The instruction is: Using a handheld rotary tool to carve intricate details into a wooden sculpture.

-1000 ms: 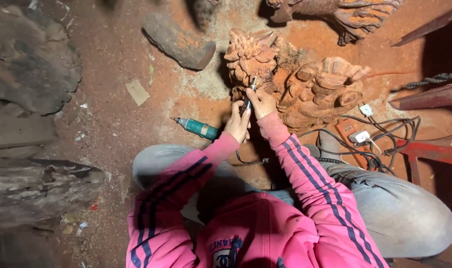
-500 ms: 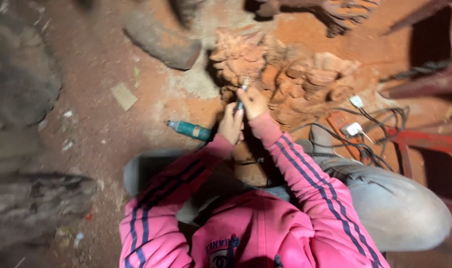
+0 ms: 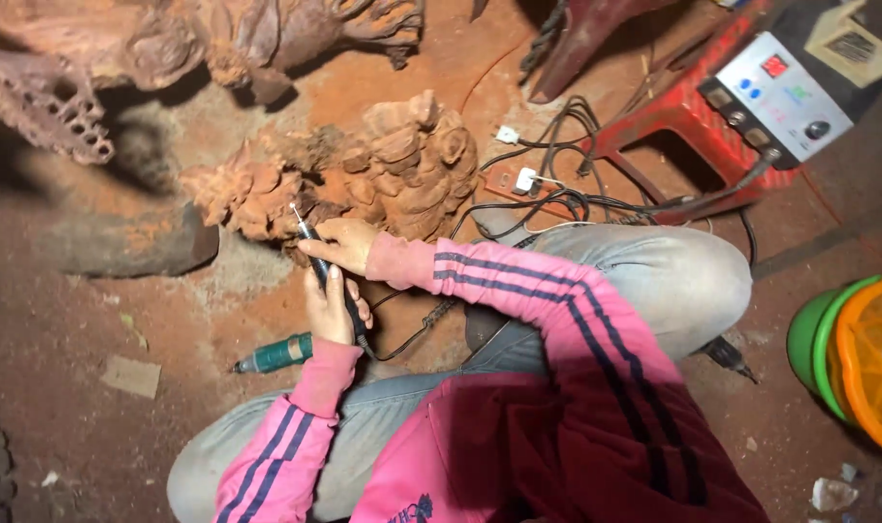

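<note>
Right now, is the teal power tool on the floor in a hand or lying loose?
Lying loose. The teal power tool rests flat on the dusty floor beside the left hand, which with the right hand holds a thin rotary handpiece.

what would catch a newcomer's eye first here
The reddish carved wood piece lying on the dusty floor at centre, with both hands at its near edge: the right hand and left hand grip a slim rotary tool whose tip meets the carving. At upper right, a white control box sits on a red stool.

rough matt wood carving [image 3: 402,165]; dusty dirt floor [image 3: 63,329]
</note>
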